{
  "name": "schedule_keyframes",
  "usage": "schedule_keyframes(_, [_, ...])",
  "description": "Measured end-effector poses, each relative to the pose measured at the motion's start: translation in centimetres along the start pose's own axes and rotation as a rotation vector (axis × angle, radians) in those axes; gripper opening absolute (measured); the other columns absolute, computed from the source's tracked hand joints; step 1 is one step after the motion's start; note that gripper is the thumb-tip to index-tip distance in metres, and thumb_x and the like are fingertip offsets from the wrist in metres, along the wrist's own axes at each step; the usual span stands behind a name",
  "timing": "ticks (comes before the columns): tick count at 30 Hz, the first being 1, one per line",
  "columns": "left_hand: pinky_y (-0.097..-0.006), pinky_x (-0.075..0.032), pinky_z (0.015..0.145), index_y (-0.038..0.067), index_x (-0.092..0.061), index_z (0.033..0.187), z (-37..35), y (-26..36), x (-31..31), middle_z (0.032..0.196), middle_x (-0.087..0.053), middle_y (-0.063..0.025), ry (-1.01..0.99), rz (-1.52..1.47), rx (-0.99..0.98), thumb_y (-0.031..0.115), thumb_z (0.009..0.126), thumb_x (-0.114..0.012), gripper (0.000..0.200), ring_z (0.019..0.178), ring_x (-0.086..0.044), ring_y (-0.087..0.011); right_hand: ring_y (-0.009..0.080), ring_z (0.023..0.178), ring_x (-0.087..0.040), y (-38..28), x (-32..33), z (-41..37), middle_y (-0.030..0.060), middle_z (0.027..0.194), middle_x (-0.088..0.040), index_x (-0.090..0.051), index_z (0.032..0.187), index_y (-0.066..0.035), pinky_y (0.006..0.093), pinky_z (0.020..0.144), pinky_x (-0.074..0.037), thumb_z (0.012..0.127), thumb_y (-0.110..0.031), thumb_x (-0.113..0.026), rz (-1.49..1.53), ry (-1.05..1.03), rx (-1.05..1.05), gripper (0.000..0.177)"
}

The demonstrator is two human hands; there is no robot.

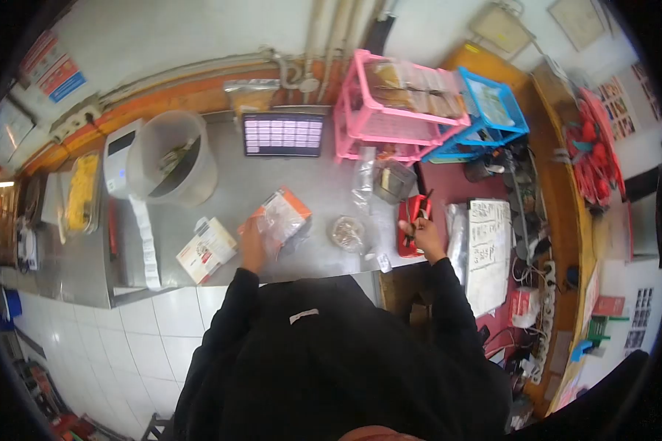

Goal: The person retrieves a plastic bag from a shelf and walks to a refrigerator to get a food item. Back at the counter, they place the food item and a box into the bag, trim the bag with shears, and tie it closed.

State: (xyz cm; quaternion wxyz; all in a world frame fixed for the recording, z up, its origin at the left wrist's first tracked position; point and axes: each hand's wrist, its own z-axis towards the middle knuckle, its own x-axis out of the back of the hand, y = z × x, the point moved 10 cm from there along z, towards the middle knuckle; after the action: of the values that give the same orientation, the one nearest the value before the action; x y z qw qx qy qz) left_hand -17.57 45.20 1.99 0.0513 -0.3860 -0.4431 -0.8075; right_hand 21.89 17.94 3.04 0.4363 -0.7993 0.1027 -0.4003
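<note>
My left hand (252, 239) is closed at the near-left edge of a crumpled clear plastic bag (273, 224). Beneath the bag lies an orange-and-white box (292, 208) on the metal counter. To the right, my right hand (426, 237) is over a small red tray (405, 245), with its fingers closed around a slim dark tool (429, 197); its exact kind is too small to tell. Between the hands sits a round clear wrapped container (347, 234) with brown contents. A white printed box (207, 250) lies left of my left hand.
A tablet (283, 135) stands at the back of the counter (250, 176). Pink crates (401, 125) and a blue crate (513, 117) hold packets. At left are a tall translucent bin (198, 173), a printer (118, 158) with a paper strip (146, 242), and yellow food (83, 192).
</note>
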Motion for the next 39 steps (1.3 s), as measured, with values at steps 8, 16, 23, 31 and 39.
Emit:
schedule_keyframes(8, [-0.0421, -0.037, 0.090, 0.005, -0.053, 0.119, -1.3, -6.5, -4.1, 0.113, -0.058, -0.0136, -0.031, -0.143, 0.235, 0.022, 0.057, -0.078, 0.069, 0.110, -0.053, -0.0314, 0.0031, 0.035, -0.043, 4.2, 2.0, 2.0, -0.0019, 0.056, -0.054, -0.058, 0.082, -0.017, 0.0129, 0.029, -0.027, 0.080, -0.052, -0.068, 1.086, -0.197, -0.562, 0.036])
schedule_keyframes(16, [-0.0418, -0.042, 0.083, 0.003, -0.062, 0.109, 0.6, 1.6, -0.4, 0.109, -0.062, -0.0162, 0.059, 0.154, 0.068, 0.011, 0.074, -0.063, 0.036, 0.103, -0.057, -0.0293, 0.0034, 0.033, -0.034, 7.9, 1.0, 8.7, -0.0063, 0.050, -0.046, -0.050, 0.066, -0.020, 0.0194, 0.030, -0.022, 0.083, -0.048, -0.067, 1.085, -0.189, -0.575, 0.037])
schedule_keyframes(23, [-0.0353, -0.049, 0.073, 0.001, -0.063, 0.107, 0.6, 0.7, -0.7, 0.094, -0.066, -0.0144, 0.052, -0.145, 0.151, 0.002, 0.074, -0.058, 0.033, 0.084, -0.064, -0.0271, 0.0106, 0.053, -0.056, 8.9, 3.3, 9.7, 0.0013, 0.068, -0.057, -0.054, 0.085, -0.008, 0.0221, 0.043, -0.043, 0.091, -0.014, -0.058, 1.045, 0.251, -0.379, 0.009])
schedule_keyframes(31, [-0.0339, -0.049, 0.075, 0.004, -0.066, 0.104, 0.5, 2.5, -0.6, 0.093, -0.068, -0.0125, 0.066, 0.087, 0.143, 0.002, 0.073, -0.058, 0.032, 0.085, -0.064, -0.0256, 0.0193, 0.072, -0.063, -2.7, 4.2, 8.5, 0.0099, 0.083, -0.064, -0.061, 0.095, -0.004, 0.0316, 0.065, -0.051, 0.083, -0.004, -0.056, 0.169, 0.514, 0.418, 0.013])
schedule_keyframes(39, [-0.0352, -0.051, 0.076, 0.005, -0.066, 0.104, -0.7, 4.2, -1.6, 0.096, -0.068, -0.0129, -0.044, 0.088, 0.149, 0.003, 0.068, -0.059, 0.037, 0.087, -0.066, -0.0268, 0.0384, 0.090, -0.064, 0.6, -6.7, 22.1, 0.0225, 0.095, -0.066, -0.068, 0.093, -0.004, 0.0482, 0.079, -0.051, 0.084, -0.025, -0.059, -0.423, 0.250, -0.069, 0.024])
